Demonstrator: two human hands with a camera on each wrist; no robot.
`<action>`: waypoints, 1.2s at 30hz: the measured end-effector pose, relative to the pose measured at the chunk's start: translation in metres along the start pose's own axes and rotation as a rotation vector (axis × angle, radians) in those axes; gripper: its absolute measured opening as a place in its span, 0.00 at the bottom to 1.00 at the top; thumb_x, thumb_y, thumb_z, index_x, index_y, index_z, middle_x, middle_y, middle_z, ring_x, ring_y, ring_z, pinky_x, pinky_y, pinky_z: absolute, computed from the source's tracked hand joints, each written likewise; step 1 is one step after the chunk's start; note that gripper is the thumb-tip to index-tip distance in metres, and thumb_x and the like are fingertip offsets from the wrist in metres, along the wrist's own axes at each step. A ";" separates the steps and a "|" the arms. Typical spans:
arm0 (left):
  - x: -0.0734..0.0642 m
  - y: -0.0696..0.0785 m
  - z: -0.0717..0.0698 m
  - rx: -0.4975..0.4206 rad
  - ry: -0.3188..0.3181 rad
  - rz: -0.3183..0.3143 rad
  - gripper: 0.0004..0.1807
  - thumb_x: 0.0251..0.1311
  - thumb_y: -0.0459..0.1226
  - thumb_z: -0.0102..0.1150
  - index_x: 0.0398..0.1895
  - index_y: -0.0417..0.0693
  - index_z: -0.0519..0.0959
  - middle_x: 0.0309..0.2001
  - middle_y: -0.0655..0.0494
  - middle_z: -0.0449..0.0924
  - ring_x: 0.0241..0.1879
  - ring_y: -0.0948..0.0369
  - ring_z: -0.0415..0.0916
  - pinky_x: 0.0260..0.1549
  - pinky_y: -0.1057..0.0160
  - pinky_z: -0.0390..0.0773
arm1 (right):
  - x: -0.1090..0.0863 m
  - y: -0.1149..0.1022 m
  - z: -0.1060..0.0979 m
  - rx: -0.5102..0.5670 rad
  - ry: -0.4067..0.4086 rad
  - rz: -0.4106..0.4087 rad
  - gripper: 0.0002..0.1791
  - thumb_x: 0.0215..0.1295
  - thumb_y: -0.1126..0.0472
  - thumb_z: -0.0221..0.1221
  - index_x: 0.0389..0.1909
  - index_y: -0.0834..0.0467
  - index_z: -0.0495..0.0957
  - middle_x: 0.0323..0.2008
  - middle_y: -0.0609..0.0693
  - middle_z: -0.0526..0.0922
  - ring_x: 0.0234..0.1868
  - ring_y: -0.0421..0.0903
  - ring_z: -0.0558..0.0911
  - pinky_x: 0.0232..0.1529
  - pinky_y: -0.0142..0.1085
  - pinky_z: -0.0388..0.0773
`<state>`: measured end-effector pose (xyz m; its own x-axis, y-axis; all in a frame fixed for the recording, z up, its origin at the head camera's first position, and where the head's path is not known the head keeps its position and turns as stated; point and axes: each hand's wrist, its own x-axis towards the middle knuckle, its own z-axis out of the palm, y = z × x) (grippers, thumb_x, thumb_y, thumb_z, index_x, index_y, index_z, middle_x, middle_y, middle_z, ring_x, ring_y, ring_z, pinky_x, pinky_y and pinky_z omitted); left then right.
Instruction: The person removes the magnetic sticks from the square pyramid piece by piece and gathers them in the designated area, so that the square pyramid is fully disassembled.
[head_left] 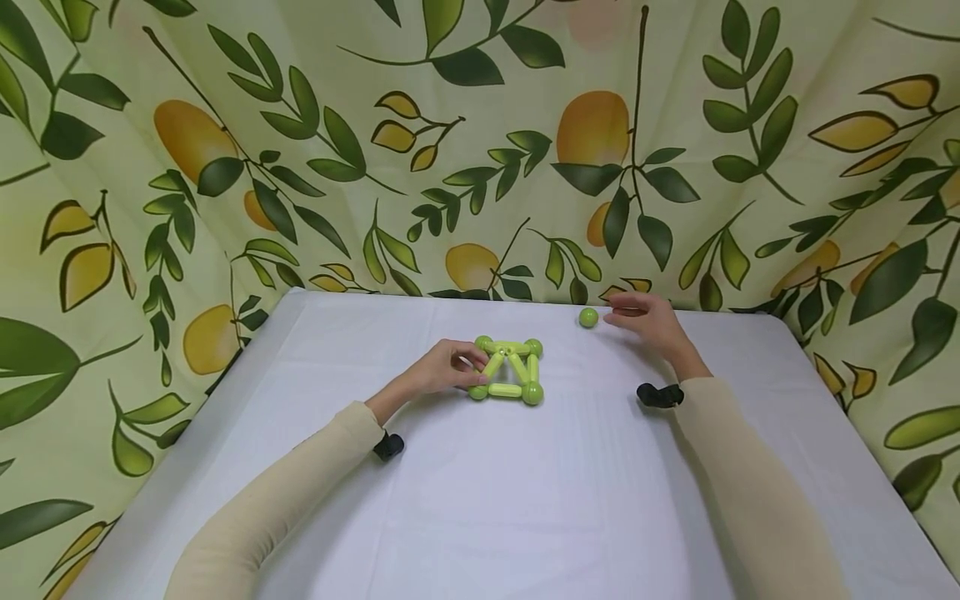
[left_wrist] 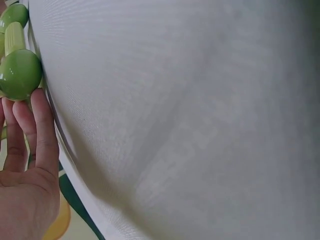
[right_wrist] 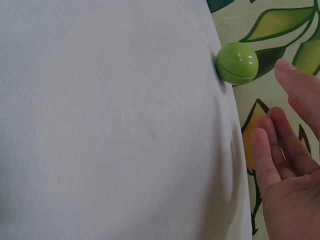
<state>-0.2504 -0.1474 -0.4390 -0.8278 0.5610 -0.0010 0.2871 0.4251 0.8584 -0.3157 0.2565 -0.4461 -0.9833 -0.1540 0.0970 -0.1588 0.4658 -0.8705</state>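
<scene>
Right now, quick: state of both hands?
Left hand: closed, gripping the left side of the green ball-and-rod frame.
Right hand: open, holding nothing, beside the loose green ball, not touching it.

The loose green ball (head_left: 588,317) and ball-and-rod frame (head_left: 505,390) looked like smooth, glossy plastic. The tablecloth (head_left: 480,500) was matt fabric.

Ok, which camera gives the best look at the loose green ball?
The right wrist view: the loose green ball is large and unblocked there, beside the right hand. The head view shows it whole but small; the left wrist view doesn't show it.
</scene>
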 end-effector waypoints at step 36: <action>0.002 0.004 0.002 -0.043 -0.016 -0.048 0.13 0.61 0.29 0.71 0.48 0.38 0.83 0.43 0.51 0.81 0.39 0.58 0.79 0.39 0.62 0.82 | -0.034 -0.041 0.052 0.180 -0.208 -0.178 0.25 0.62 0.62 0.72 0.57 0.71 0.79 0.53 0.67 0.81 0.50 0.52 0.84 0.51 0.33 0.79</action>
<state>-0.2503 -0.1437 -0.4367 -0.8324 0.5519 -0.0504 0.2260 0.4210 0.8785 -0.2713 0.1976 -0.4383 -0.8993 -0.4023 0.1713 -0.2904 0.2564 -0.9219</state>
